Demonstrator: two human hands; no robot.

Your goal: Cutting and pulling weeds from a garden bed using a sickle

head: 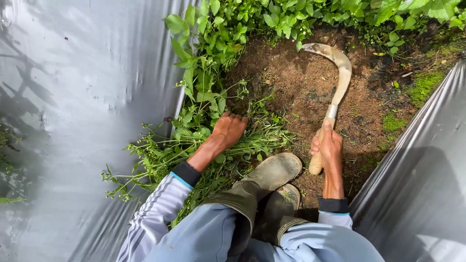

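Gripping the pale wooden handle of a sickle (pixel 334 82), the right hand (pixel 329 148) is clenched, the curved blade resting on bare soil (pixel 296 82). Left hand (pixel 228 130) presses into a bunch of cut weeds (pixel 252 138), apparently grasping them; fingers partly hidden. Rubber boots (pixel 272 177) stand just beside. Silver plastic sheeting (pixel 77 97) flanks both sides.

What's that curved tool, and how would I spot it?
Look at the strip of bare brown soil between the two silvery plastic sheets. The right hand grips a sickle there by its pale wooden handle. Its curved, mud-smeared blade is the only metal among the weeds.
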